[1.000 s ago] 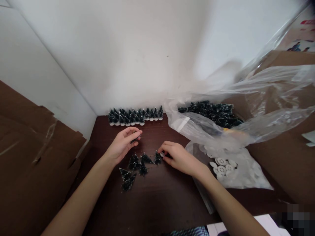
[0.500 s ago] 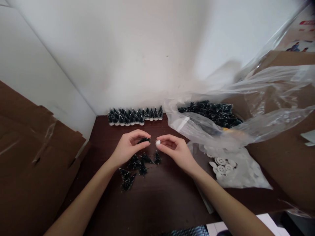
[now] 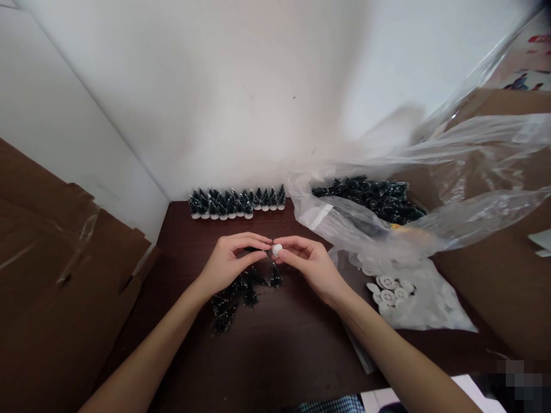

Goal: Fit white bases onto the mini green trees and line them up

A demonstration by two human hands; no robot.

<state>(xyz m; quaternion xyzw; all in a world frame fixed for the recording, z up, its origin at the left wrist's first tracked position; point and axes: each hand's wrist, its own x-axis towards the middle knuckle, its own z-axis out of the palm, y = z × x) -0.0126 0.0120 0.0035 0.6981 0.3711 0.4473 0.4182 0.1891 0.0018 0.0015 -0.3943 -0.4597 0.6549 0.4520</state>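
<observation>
Between the thumb and fingers of my left hand is a small dark green bottle-brush tree, mostly hidden by the fingers. My right hand pinches a small round white base. The two hands face each other, fingertips nearly touching, with the base close to the tree's end. Below them on the dark table, several loose miniature trees without bases lie in a small pile. One of these trees is a little to the right.
Rows of miniature trees on white bases stand along the wall. A clear plastic bag with many dark green trees lies at the back right. White bases fill another bag. Cardboard stands at the left.
My left hand has moved right with the tree, closing the gap to my right hand. The white base has turned slightly in my right fingers.
</observation>
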